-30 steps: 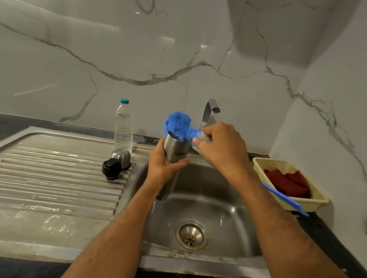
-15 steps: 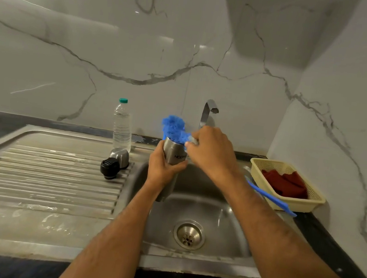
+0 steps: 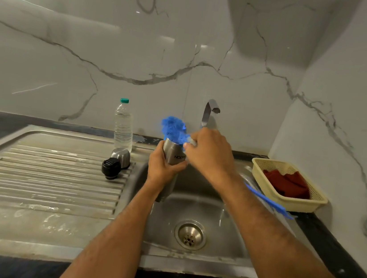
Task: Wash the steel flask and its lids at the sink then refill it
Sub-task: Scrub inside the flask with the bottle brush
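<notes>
I'm scrubbing: my left hand grips the flask, my right hand pinches the brush at its mouth, twelve o'clock. Next, push bristles inside.

Over the sink basin, both forearms crossed the open space, with the steel flask held upright at its back left. The tap stood just behind. On the left, the draining board lay open, apart from two lids and a water bottle near the basin's edge. A yellow basket blocked the right counter.
</notes>
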